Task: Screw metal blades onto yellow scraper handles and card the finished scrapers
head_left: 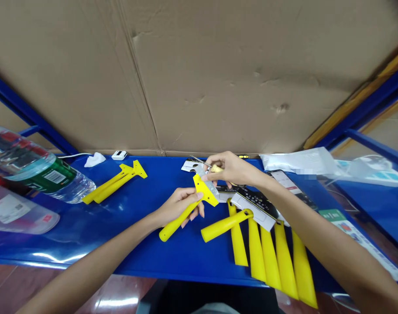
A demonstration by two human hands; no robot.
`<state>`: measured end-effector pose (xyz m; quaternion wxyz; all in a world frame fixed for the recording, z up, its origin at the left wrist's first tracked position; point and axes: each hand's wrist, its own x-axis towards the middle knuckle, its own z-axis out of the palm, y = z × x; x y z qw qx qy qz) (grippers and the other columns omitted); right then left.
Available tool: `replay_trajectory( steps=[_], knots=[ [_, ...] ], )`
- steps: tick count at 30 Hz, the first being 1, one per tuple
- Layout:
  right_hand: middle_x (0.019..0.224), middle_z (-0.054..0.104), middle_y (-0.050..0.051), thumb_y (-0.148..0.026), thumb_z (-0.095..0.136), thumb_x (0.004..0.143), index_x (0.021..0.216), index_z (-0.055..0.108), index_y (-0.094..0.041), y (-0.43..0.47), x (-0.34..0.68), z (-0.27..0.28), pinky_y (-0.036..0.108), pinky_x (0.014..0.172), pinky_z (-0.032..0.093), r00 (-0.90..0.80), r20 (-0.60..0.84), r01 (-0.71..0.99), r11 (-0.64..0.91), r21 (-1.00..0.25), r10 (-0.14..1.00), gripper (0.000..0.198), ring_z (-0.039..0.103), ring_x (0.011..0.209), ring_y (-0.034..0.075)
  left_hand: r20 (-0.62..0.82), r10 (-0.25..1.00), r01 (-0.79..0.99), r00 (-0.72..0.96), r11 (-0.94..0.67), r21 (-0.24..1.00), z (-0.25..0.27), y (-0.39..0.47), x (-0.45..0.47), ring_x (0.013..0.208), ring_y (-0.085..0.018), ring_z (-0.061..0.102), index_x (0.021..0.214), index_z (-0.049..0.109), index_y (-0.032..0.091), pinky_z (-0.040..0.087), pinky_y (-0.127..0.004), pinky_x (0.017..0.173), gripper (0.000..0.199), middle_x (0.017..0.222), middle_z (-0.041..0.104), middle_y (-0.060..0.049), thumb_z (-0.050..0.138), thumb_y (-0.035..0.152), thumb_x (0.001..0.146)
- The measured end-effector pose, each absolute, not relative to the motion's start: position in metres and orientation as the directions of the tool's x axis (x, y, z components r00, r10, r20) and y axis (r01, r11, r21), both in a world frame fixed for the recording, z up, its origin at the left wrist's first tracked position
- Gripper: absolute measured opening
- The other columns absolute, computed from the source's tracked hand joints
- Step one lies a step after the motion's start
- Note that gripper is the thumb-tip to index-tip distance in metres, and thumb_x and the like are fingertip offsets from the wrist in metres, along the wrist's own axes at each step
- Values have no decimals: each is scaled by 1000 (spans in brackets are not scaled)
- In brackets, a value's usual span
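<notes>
My left hand (177, 204) is closed round a yellow scraper (180, 222), near its T-shaped head, with the handle slanting down to the left. A shiny metal plate (212, 186) lies along the far edge of that head. Over the plate is my right hand (231, 168), closed on a small screwdriver (216, 168) whose thin shaft points up and left. Its fingertips meet the plate at the scraper's upper corner. Just beyond them rests a printed card (189, 166) with a cutout. Two yellow scrapers (120, 181) lie together on the left.
Several yellow handles (266, 253) with black-and-white cards (256, 209) lie at right, some overhanging the blue table's (136, 257) front edge. A large bottle (51, 170) and a plastic jar (22, 211) lie at left. A phone (289, 185) and white plastic bag (297, 161) sit at right. Cardboard (218, 87) stands behind.
</notes>
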<state>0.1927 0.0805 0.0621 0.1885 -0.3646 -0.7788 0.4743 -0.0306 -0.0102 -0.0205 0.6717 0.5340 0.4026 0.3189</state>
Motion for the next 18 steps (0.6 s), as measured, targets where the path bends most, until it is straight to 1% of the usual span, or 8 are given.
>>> replay_trajectory(
  steps=[5,9,15,18],
  knots=[
    [70,75,-1,-49,89,80,97,74,-20,78,194,65,22,37,45,-675,-60,385,283,-878,735,37,56,43,10,-200,852,-18,483,239,971,-18,-11,-29,46,-11,57,87,66,14,45,-20,32,43,78,75,-8,66,55,100],
    [66,74,-2,-46,88,82,98,74,-20,81,196,63,21,36,43,-706,-63,354,275,-894,705,34,54,40,8,-193,857,-38,478,240,970,-16,-11,-29,41,-10,54,87,68,13,44,-20,32,43,73,74,-7,66,54,100],
    [64,73,-3,-45,88,82,96,73,-20,83,197,63,20,37,44,-724,-55,323,267,-908,688,32,53,40,7,-175,853,-51,492,229,972,-18,-10,-31,40,-9,54,86,69,12,44,-20,33,44,71,72,-6,67,53,101],
    [66,72,-3,-44,87,83,95,74,-19,81,196,65,20,38,45,-721,-50,330,278,-902,691,30,55,43,8,-176,851,-62,495,236,970,-19,-10,-31,42,-10,56,89,69,12,45,-20,33,42,75,74,-7,68,53,100]
  ],
)
